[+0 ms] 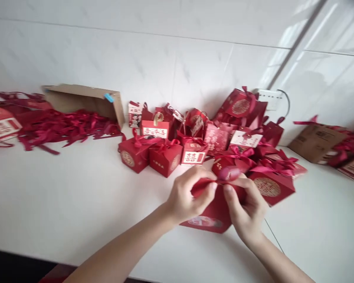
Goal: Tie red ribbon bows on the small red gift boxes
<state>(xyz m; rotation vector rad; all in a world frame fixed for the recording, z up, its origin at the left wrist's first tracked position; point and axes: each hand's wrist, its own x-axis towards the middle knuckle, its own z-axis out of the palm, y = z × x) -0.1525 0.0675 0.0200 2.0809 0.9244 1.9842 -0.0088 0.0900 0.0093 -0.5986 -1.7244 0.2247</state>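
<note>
A red gift box [214, 212] with a pale printed picture on its front stands on the white table, under both hands. My left hand [191, 194] pinches the red ribbon [228, 173] at the box's top, thumb and index finger pressed together. Close beside it, my right hand [247, 204] pinches at the same ribbon from the right. A blurred pinkish ribbon loop rises between the fingertips. The exact knot is hidden behind the fingers. Just right of the hands sits another red box [267, 186] with a round gold emblem and a bow.
Several finished red boxes [165, 159] with bows line the tiled wall. At the left, loose red ribbons [73, 125] spill from an open cardboard box [82, 92]. A power strip [270, 98] and a brown carton [317, 141] are at the right.
</note>
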